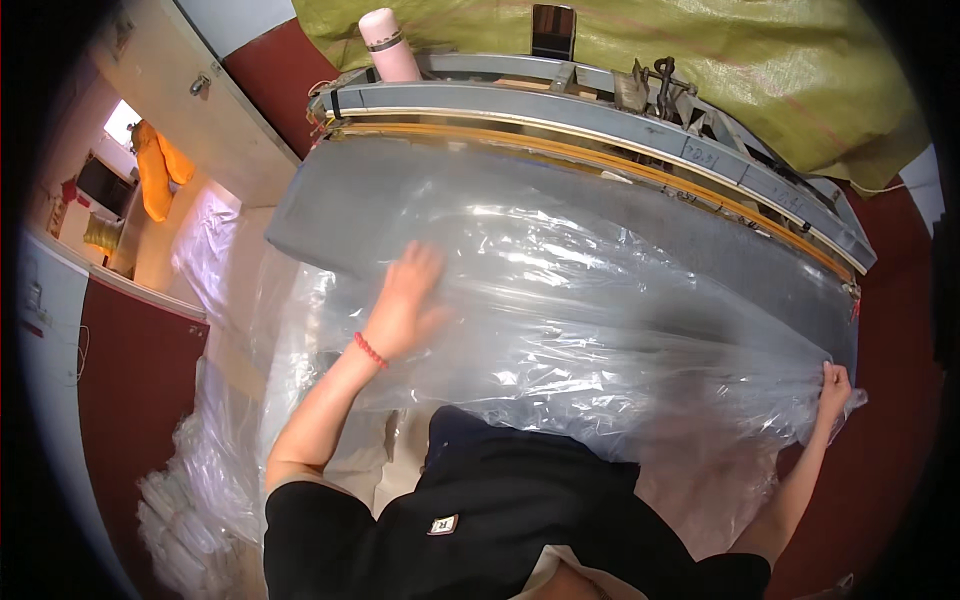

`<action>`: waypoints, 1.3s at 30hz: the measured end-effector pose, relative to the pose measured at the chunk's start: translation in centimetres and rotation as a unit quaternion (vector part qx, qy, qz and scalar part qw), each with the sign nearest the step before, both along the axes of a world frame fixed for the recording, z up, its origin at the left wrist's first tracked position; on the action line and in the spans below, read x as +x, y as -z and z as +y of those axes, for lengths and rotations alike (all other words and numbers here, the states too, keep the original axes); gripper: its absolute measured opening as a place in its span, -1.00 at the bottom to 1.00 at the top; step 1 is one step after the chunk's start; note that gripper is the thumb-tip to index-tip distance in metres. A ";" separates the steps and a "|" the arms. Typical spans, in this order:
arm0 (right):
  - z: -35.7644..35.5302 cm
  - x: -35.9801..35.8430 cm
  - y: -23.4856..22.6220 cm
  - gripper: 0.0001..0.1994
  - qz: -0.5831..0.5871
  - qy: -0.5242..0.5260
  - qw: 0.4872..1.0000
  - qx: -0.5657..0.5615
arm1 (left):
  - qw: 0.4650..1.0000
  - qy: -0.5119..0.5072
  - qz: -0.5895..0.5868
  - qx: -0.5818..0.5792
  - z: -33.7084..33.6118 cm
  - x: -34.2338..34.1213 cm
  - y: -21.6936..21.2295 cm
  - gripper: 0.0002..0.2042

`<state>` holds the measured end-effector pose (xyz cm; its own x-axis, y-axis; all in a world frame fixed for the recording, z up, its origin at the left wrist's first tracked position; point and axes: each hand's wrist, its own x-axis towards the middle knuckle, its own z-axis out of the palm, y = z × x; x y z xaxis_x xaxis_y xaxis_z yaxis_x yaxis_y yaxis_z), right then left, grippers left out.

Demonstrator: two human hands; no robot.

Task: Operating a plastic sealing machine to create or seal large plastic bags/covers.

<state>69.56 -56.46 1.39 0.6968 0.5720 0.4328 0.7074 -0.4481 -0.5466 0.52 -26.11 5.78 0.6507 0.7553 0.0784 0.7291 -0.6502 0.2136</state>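
Note:
A large sheet of clear plastic film (540,330) lies wrinkled across a long grey work surface (350,180) in front of me. My left hand (408,295), a red beaded bracelet on its wrist, is over the left part of the film with its fingers spread; it is slightly blurred, and whether it touches the film I cannot tell. At the far right end, my right hand (834,388) pinches the edge of the plastic film. Creases fan out from that grip toward the middle of the sheet.
Behind the surface runs a grey metal frame (480,97) with orange strips (560,148). A pink bottle (388,45) and a dark phone-like slab (553,32) are at the back, near a yellow-green tarp (760,80). Bunched plastic (190,490) lies at the lower left, below an open door (190,90).

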 end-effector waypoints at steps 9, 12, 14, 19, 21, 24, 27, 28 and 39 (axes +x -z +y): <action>-0.3 1.0 0.7 -0.72 -0.011 -0.001 1.000 0.007 | 0.997 -0.007 0.024 0.079 9.7 2.1 2.2 -0.33; -0.3 0.9 0.6 -0.72 -0.018 0.010 1.000 -0.007 | 0.995 -0.031 0.004 0.094 11.0 2.4 2.7 -0.33; -0.1 0.4 0.4 -0.72 -0.028 0.022 0.999 -0.016 | 0.993 -0.044 -0.008 0.109 11.5 2.7 2.5 -0.34; 0.1 -0.4 0.0 -0.72 -0.024 0.030 0.999 -0.010 | 0.990 -0.031 0.004 0.135 12.7 2.8 2.3 -0.39; 0.0 0.0 0.2 -0.72 -0.025 0.030 0.999 -0.013 | 0.996 -0.012 0.010 0.086 13.5 2.6 2.7 -0.39; -0.2 0.2 0.3 -0.72 -0.032 0.024 0.999 -0.011 | 0.993 -0.063 0.018 0.094 14.1 2.9 2.6 -0.39; 0.1 -0.4 0.0 -0.72 -0.034 0.020 0.999 -0.004 | 0.984 -0.108 -0.018 0.142 14.6 3.5 2.7 -0.45; 0.3 -0.6 -0.2 -0.71 -0.030 0.023 0.999 -0.002 | 0.984 -0.108 -0.019 0.142 14.8 3.6 2.7 -0.45; -0.2 0.5 0.6 -0.70 -0.016 0.035 0.999 -0.013 | 0.932 -0.244 -0.019 0.267 15.4 6.2 0.7 -0.78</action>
<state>70.07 -56.70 0.83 0.7221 0.5333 0.4406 0.6901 -0.5109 -0.5126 6.69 -10.76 5.08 0.2284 0.8074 0.5440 0.9645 -0.2639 -0.0134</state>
